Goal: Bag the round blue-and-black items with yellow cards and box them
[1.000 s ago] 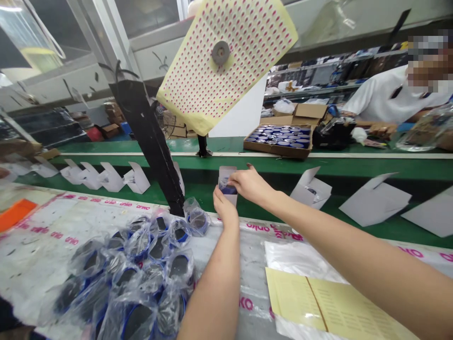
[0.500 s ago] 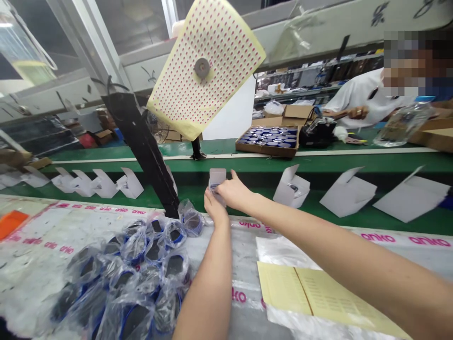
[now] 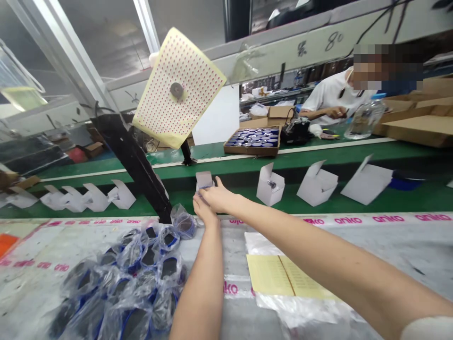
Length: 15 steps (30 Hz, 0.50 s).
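A small white box (image 3: pixel 204 179) with its flap up stands on the green belt, between my hands. My left hand (image 3: pixel 205 210) is closed against its near side. My right hand (image 3: pixel 216 194) reaches over the box's opening, its fingers at the top of the box and partly hidden; one digit sticks up. Several blue-rimmed round items in clear plastic bags (image 3: pixel 169 267) lie on the table to the left of my forearms. More open white boxes (image 3: pixel 271 186) stand along the belt on both sides.
A black slanted post (image 3: pixel 132 163) rises left of my hands, beside a hanging sticker sheet (image 3: pixel 179 89). Beyond the belt are a carton of blue-rimmed discs (image 3: pixel 252 140) and a seated person (image 3: pixel 327 97). Yellow papers (image 3: pixel 283 276) lie beneath my right forearm.
The view has shifted, and the boxes right of my hands appear further left. My right hand's fingers have moved lower over the box, covering more of its opening.
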Each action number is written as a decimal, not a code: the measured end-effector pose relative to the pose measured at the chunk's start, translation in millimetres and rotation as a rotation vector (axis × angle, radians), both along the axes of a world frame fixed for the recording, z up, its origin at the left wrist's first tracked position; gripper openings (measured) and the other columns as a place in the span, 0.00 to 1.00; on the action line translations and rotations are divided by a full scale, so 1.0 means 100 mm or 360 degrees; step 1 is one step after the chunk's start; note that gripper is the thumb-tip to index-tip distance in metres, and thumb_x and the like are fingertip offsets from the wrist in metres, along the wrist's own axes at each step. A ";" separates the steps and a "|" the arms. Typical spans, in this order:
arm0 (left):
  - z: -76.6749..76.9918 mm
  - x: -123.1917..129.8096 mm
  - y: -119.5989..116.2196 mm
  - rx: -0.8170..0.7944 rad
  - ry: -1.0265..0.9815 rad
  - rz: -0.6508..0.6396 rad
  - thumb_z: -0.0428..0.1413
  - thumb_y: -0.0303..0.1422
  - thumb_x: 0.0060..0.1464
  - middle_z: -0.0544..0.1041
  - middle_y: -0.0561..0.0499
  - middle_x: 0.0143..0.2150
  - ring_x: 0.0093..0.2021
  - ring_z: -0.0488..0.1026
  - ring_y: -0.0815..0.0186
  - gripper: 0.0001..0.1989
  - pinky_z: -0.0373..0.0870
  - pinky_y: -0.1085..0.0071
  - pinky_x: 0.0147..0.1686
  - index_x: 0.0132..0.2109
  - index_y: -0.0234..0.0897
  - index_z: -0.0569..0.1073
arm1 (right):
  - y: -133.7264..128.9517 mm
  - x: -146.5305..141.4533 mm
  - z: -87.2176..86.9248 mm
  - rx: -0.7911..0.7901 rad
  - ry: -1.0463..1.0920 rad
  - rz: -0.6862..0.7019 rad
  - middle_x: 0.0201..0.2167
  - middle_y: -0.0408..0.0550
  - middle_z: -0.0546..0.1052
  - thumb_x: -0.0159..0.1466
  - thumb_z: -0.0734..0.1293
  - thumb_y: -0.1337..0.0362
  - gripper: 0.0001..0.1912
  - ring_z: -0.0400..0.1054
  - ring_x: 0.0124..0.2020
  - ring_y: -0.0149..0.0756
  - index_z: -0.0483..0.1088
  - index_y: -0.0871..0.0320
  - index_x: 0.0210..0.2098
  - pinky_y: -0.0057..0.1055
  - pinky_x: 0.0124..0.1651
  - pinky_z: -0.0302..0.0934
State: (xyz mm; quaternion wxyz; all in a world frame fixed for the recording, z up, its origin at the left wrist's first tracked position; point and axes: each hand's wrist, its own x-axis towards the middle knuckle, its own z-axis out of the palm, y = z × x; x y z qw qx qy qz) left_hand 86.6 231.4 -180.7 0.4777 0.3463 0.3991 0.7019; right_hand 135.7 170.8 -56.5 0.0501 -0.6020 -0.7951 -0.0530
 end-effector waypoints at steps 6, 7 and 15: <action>0.15 0.00 -0.14 -0.0054 0.0233 0.0177 0.51 0.37 0.61 0.67 0.42 0.67 0.68 0.63 0.58 0.22 0.59 0.61 0.67 0.61 0.39 0.67 | -0.71 0.58 0.00 0.0579 0.0680 -0.0165 0.65 0.58 0.69 0.66 0.56 0.74 0.24 0.63 0.66 0.46 0.69 0.59 0.59 0.59 0.68 0.53; 0.16 0.00 -0.15 -0.0053 0.0290 0.0175 0.56 0.35 0.57 0.67 0.42 0.67 0.68 0.63 0.57 0.25 0.58 0.61 0.67 0.61 0.40 0.66 | -0.89 0.74 -0.06 0.0605 0.0765 -0.0186 0.63 0.57 0.71 0.67 0.57 0.70 0.21 0.65 0.64 0.47 0.72 0.57 0.56 0.56 0.66 0.58; 0.21 0.03 0.06 -0.0193 0.0514 0.0174 0.59 0.27 0.49 0.73 0.48 0.52 0.52 0.75 0.64 0.22 0.69 0.65 0.57 0.51 0.39 0.63 | -2.11 1.47 -0.55 0.0464 0.0990 -0.0669 0.53 0.53 0.79 0.68 0.60 0.56 0.17 0.74 0.53 0.49 0.77 0.54 0.47 0.47 0.51 0.73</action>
